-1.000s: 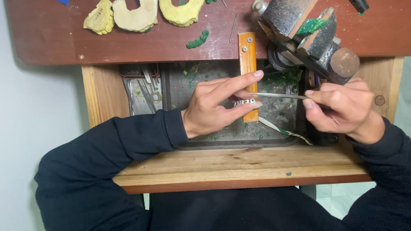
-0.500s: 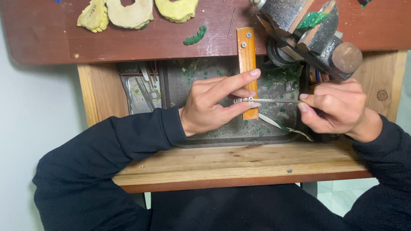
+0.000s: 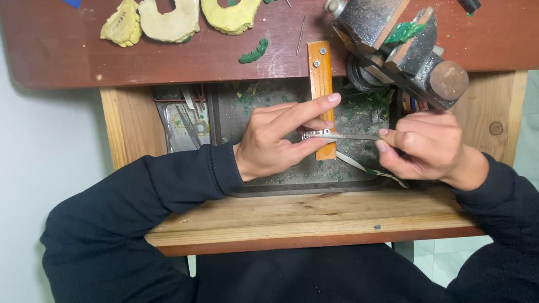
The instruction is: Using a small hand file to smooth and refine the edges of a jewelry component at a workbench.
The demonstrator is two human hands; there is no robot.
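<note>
My left hand [image 3: 278, 139] pinches a small silver metal piece [image 3: 316, 133] against the orange wooden bench peg [image 3: 321, 75], with the index finger stretched out over the peg. My right hand [image 3: 426, 146] grips a thin metal file [image 3: 355, 136] whose tip lies on the silver piece. Both hands work over a dark tray [image 3: 296, 187] strewn with green shavings, set in an open wooden drawer.
A metal vise [image 3: 399, 37] holding green wax stands at the right of the brown bench top [image 3: 215, 56]. Three yellowish plaster casts [image 3: 176, 15] lie at the back left. A green wax scrap [image 3: 253, 51] and small tools in a side tray [image 3: 184, 116] lie nearby.
The right hand has shifted slightly left along the file stroke. The left hand stays on the peg with the silver piece.
</note>
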